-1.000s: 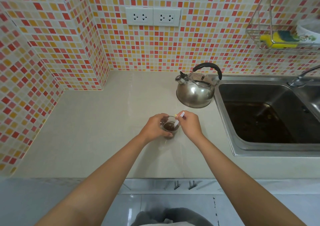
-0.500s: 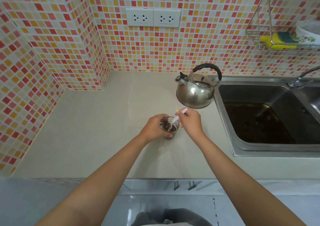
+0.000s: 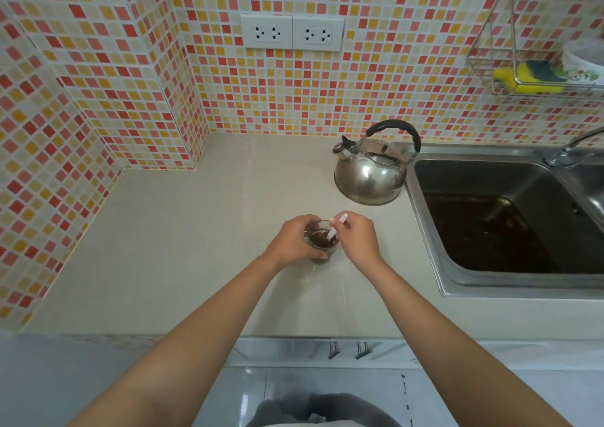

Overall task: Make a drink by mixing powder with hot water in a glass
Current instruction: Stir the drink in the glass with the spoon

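Glass point(image 3: 322, 246): upright on the pale countertop point(image 3: 196, 246), near the front of the steel kettle point(image 3: 371, 175); holds dark brown liquid. Left hand point(image 3: 294, 242): fingers wrapped around the glass's left side. Right hand point(image 3: 358, 238): fingertips pinching a white stirrer point(image 3: 336, 228), its long axis slanting from upper right down-left into the liquid.

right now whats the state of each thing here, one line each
glass: upright on the counter, holding dark brown liquid
white spoon: tilted, its tip in the liquid
left hand: wrapped around the glass
right hand: pinching the spoon handle
kettle: upright beside the sink, handle raised
sink: basin stained brown
faucet: no water seen running
wall sockets: nothing plugged in
sponge: lying in the wire rack
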`<control>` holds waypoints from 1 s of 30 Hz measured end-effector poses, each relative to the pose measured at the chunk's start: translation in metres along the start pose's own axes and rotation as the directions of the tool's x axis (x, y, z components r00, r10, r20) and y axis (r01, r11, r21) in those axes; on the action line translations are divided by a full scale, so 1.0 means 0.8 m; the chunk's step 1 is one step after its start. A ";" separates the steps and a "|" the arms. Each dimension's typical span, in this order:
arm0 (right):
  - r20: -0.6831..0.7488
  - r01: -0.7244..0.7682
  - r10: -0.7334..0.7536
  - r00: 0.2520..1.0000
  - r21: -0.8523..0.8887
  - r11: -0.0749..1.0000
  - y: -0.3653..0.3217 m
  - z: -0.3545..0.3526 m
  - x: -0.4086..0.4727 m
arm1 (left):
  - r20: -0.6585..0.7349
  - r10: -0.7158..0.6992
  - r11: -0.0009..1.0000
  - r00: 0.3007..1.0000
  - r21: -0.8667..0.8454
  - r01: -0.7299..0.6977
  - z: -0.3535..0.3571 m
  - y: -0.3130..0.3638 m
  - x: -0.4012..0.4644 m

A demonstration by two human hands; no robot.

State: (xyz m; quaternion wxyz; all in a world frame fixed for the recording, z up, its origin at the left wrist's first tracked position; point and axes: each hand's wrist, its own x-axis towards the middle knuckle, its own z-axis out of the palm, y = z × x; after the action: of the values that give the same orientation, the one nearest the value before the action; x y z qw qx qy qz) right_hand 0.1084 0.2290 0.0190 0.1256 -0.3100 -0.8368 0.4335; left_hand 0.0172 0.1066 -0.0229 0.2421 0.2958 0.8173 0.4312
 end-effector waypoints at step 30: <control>-0.030 -0.166 0.181 0.983 0.270 0.949 0.007 -0.015 0.012 | 0.012 -0.028 1.000 1.000 -0.005 0.028 -0.001 0.000 -0.001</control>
State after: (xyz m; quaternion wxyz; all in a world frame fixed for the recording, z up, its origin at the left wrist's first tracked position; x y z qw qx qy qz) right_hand 0.1089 0.2451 0.0211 0.1504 -0.3743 -0.7367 0.5427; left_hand 0.0168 0.1056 -0.0221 0.2536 0.2863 0.8189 0.4280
